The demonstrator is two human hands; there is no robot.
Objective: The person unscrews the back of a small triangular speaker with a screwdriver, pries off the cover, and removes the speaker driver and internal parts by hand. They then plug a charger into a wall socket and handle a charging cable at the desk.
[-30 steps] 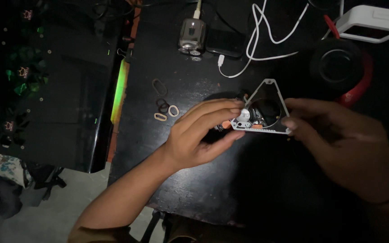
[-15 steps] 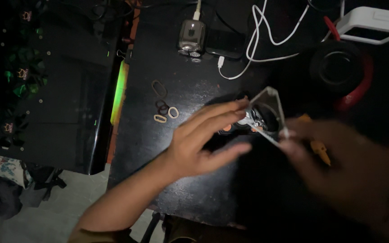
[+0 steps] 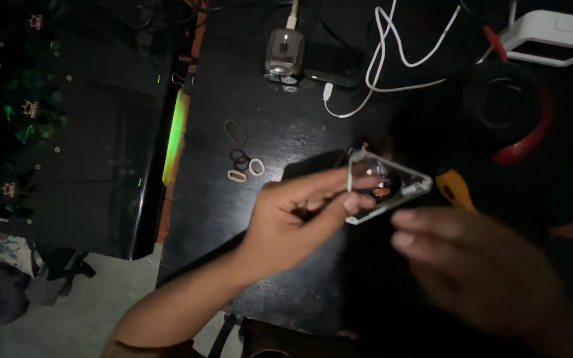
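My left hand (image 3: 300, 222) holds a small clear, roughly triangular plastic case (image 3: 386, 185) by its left edge, thumb and fingers pinched on it. Dark and orange small parts show inside the case. My right hand (image 3: 479, 265) hovers just right of and below the case, fingers spread and blurred, touching nothing that I can see. A yellow-handled tool (image 3: 455, 189) lies on the dark table (image 3: 286, 132) just beyond the right hand.
Several small rubber bands (image 3: 241, 162) lie left of the case. At the back are a small grey device (image 3: 284, 54), a white cable (image 3: 392, 59), a black roll with a red band (image 3: 509, 106) and a white box (image 3: 552, 36).
My right hand has let go of the case and drawn back toward me. The left hand now holds the case alone and has turned it flatter.
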